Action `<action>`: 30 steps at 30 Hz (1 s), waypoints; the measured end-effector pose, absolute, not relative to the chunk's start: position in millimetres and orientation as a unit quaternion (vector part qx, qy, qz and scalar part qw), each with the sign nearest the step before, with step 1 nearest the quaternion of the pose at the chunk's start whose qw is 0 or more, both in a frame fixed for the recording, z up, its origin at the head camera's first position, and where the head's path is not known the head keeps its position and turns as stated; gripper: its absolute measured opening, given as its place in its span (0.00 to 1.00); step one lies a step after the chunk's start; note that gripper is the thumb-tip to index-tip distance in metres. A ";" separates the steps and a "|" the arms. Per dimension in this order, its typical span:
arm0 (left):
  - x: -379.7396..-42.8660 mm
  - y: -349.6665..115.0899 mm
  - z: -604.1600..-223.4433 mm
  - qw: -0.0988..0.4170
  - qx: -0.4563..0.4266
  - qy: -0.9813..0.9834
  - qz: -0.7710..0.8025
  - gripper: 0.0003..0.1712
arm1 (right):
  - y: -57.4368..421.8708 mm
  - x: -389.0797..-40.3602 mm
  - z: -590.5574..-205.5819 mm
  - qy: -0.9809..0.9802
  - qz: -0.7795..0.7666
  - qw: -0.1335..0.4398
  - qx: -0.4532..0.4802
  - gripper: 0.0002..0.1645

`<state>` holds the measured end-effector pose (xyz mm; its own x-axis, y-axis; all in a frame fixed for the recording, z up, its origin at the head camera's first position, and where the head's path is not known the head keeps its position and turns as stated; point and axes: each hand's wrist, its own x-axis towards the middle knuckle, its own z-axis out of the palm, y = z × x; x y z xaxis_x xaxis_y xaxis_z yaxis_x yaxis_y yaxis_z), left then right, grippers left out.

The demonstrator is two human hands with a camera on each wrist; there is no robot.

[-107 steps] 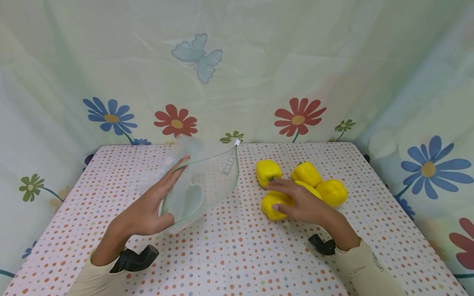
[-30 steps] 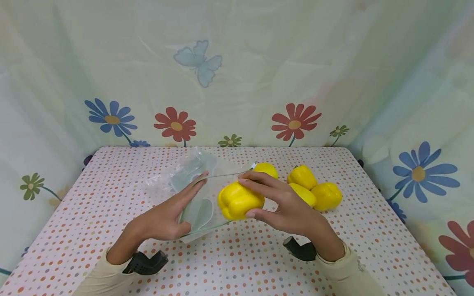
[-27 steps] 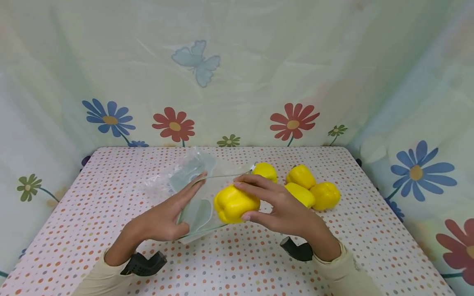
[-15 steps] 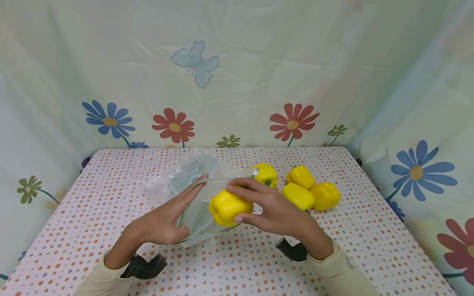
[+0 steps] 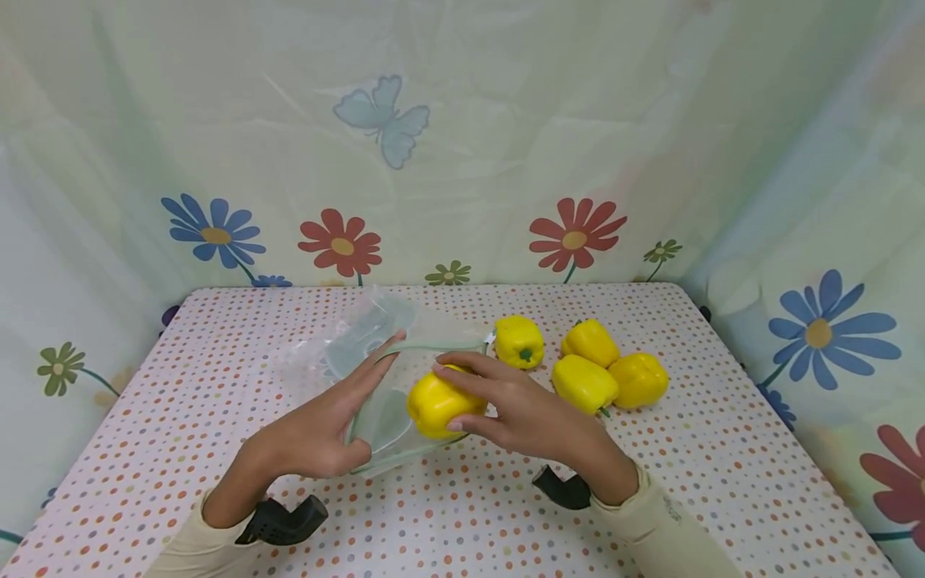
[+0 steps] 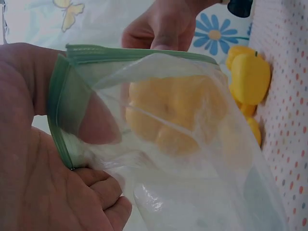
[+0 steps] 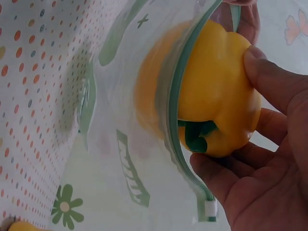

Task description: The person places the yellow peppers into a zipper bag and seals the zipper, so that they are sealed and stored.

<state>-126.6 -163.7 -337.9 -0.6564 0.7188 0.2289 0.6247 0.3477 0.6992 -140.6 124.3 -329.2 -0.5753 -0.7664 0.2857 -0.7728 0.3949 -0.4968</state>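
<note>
My left hand (image 5: 311, 433) holds a clear zip bag (image 5: 386, 421) by its green-edged mouth, keeping it spread. In the left wrist view, one digit shows through the plastic while other fingers curl outside, below the rim. My right hand (image 5: 523, 405) grips a yellow bell pepper (image 5: 437, 405) between thumb and fingers. The right wrist view shows this pepper (image 7: 219, 82) partway through the mouth: its far end is behind the plastic, its green stem (image 7: 196, 137) just outside the green rim. A white slider (image 7: 211, 208) sits at the rim's end.
To the right on the dotted table (image 5: 462, 530) lie several more yellow bell peppers, one (image 5: 519, 341) close to the bag's slider corner and one (image 5: 584, 385) at the front of a cluster. A flowered curtain (image 5: 491, 120) hangs behind and at both sides.
My right hand has picked up one pepper from the group and carried it left into the bag's mouth. The left hand has shifted slightly right with the bag, keeping its hold.
</note>
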 end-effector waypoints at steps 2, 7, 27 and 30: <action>-126.4 -161.5 -338.0 0.063 0.411 0.818 0.398 0.62 | 120.8 -140.6 -329.7 -0.837 0.295 -0.010 0.460 0.37; -125.9 -160.5 -338.2 0.059 0.405 0.822 0.396 0.63 | 111.7 -140.7 -331.3 -0.841 0.275 -0.036 0.464 0.36; -128.3 -160.3 -339.8 0.048 0.409 0.833 0.369 0.62 | 97.8 -144.0 -344.2 -0.910 0.231 -0.021 0.344 0.38; -127.8 -160.3 -340.2 0.044 0.411 0.832 0.370 0.61 | 98.9 -144.3 -344.6 -0.919 0.220 -0.015 0.327 0.38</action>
